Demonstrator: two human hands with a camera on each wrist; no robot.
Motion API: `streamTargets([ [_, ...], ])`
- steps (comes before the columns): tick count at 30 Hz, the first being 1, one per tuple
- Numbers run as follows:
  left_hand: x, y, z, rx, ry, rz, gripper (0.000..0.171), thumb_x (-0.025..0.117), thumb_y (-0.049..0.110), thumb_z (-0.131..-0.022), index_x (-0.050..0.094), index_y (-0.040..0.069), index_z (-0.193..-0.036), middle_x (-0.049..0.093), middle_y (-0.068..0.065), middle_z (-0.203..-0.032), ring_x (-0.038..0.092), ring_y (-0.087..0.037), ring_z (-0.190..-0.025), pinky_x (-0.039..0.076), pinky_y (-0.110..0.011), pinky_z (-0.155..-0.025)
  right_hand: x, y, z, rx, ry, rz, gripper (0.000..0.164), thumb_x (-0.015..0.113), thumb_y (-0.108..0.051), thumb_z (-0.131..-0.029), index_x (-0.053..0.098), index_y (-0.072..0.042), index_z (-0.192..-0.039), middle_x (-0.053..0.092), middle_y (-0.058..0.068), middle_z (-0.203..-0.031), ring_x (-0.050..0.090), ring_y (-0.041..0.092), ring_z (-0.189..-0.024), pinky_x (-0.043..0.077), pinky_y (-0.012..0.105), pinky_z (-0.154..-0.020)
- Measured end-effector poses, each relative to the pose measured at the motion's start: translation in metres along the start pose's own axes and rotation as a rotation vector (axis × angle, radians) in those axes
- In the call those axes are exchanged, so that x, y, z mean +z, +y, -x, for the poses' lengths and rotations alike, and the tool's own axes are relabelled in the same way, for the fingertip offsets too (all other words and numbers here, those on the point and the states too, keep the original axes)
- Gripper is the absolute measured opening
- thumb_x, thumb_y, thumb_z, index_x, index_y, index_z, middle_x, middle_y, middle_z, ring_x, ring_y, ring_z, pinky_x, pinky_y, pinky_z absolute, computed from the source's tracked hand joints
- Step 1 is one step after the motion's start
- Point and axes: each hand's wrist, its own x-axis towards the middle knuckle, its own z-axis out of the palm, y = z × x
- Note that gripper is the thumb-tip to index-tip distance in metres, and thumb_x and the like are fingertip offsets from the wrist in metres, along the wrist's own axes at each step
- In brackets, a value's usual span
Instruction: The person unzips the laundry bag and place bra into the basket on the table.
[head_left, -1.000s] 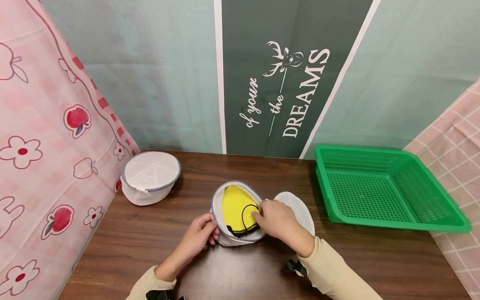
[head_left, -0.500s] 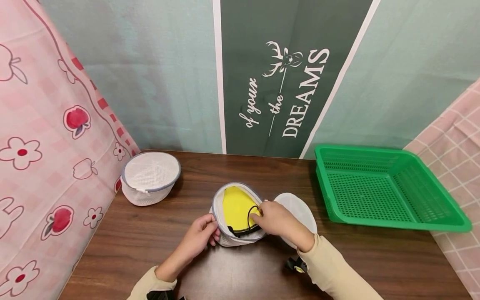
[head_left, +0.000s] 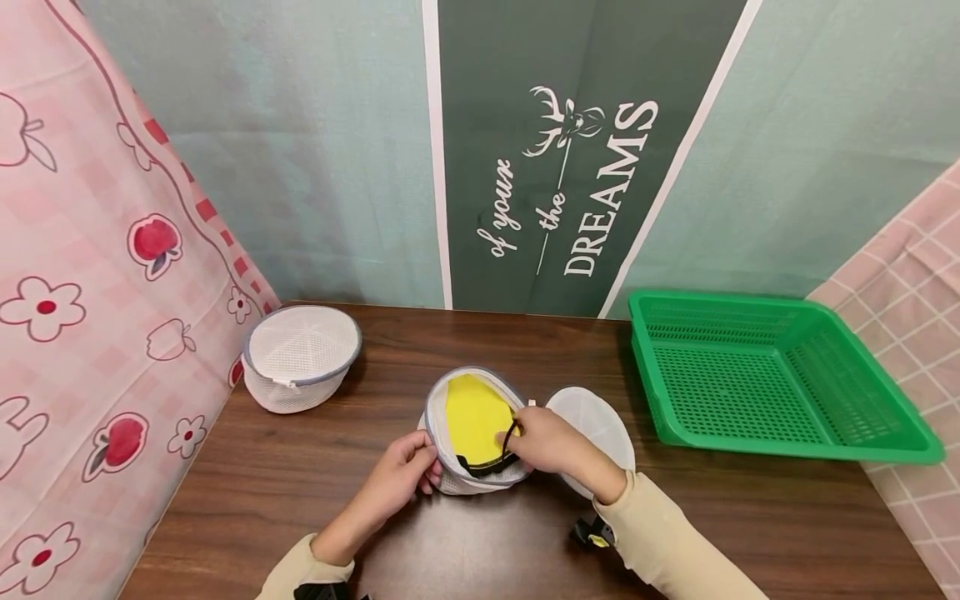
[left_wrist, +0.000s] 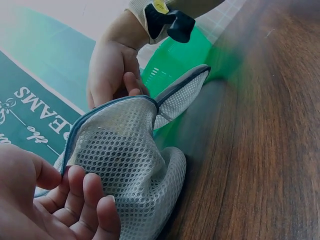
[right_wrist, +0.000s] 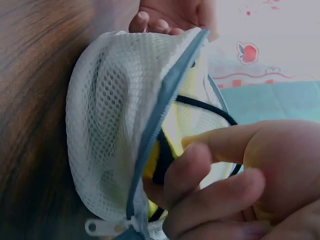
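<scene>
A white mesh laundry bag point(head_left: 468, 483) with a grey-blue zipped rim stands unzipped at the middle of the table, its round lid point(head_left: 592, 421) folded out to the right. Inside lies a yellow fabric piece point(head_left: 474, 417) with black edging and a thin black cord point(right_wrist: 210, 107); its lower part is hidden by the bag wall. My left hand point(head_left: 408, 465) pinches the bag's rim at the left between thumb and fingers. At the opening's right side, my right hand point(head_left: 551, 437) holds the yellow piece by its black-edged side, with the cord looping past the thumb. A white zip pull point(right_wrist: 107, 227) hangs beside the right fingers.
Another white mesh bag point(head_left: 303, 346) with a grey-blue rim stands at the back left of the brown wooden table point(head_left: 480, 550). A large green plastic basket point(head_left: 787, 450) occupies the back right. Printed cloths point(head_left: 345, 150) hang behind and at both sides.
The black cord's loop has shrunk and shifted right, close to my right thumb. The lid has moved very slightly. My left hand keeps its grip on the rim.
</scene>
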Motion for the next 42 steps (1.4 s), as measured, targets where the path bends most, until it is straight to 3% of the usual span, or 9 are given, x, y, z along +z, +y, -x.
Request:
streamTargets([
  [8,0.000,0.000,0.000,0.005,-0.015,0.001,0.020,0.050,0.006,-0.103,0.055,-0.006,-0.088,0.060,-0.004,-0.077,0.055,-0.013,-0.059,0.044,-0.025,-0.049,0.002,-0.004,0.003,0.039,0.118,0.136,0.020,0.069,-0.023,-0.090,0.060,-0.005,-0.085,0.054,0.004,-0.070,0.052,0.020,-0.065,0.047,0.038,-0.063],
  [14,0.000,-0.001,0.000,0.018,-0.027,0.002,0.020,0.050,0.006,-0.103,0.054,-0.007,-0.087,0.060,-0.005,-0.078,0.055,-0.013,-0.060,0.046,-0.025,-0.052,0.004,-0.005,0.004,0.082,0.166,0.217,0.032,0.071,-0.030,-0.090,0.063,0.000,-0.096,0.060,0.008,-0.077,0.057,0.024,-0.068,0.050,0.044,-0.064],
  [19,0.001,-0.001,0.000,0.023,-0.037,-0.002,0.020,0.049,0.006,-0.103,0.053,-0.007,-0.088,0.059,-0.005,-0.077,0.055,-0.014,-0.060,0.047,-0.025,-0.052,0.003,-0.003,0.003,0.096,0.158,0.256,0.030,0.071,-0.031,-0.090,0.062,-0.003,-0.088,0.057,0.007,-0.072,0.056,0.024,-0.065,0.050,0.044,-0.062],
  [30,0.003,-0.001,-0.001,0.007,-0.032,0.002,0.018,0.050,0.005,-0.102,0.053,-0.007,-0.087,0.059,-0.005,-0.076,0.055,-0.013,-0.059,0.047,-0.024,-0.052,0.005,-0.001,-0.002,0.093,0.132,0.268,0.029,0.071,-0.032,-0.091,0.063,-0.005,-0.088,0.054,0.004,-0.069,0.054,0.022,-0.063,0.048,0.042,-0.060],
  [37,0.003,-0.003,-0.001,-0.004,-0.029,0.007,0.019,0.050,0.005,-0.101,0.053,-0.006,-0.087,0.060,-0.005,-0.076,0.054,-0.013,-0.059,0.046,-0.025,-0.052,0.009,-0.001,-0.005,0.097,0.164,0.263,0.034,0.070,-0.031,-0.091,0.063,0.000,-0.103,0.061,0.009,-0.078,0.061,0.028,-0.069,0.052,0.046,-0.063],
  [42,0.003,-0.004,-0.001,0.006,-0.036,0.012,0.019,0.049,0.005,-0.102,0.053,-0.006,-0.087,0.060,-0.004,-0.077,0.054,-0.013,-0.059,0.047,-0.025,-0.052,0.010,-0.002,-0.006,0.122,0.157,0.273,0.036,0.069,-0.031,-0.090,0.062,0.002,-0.103,0.061,0.010,-0.077,0.061,0.028,-0.069,0.052,0.046,-0.062],
])
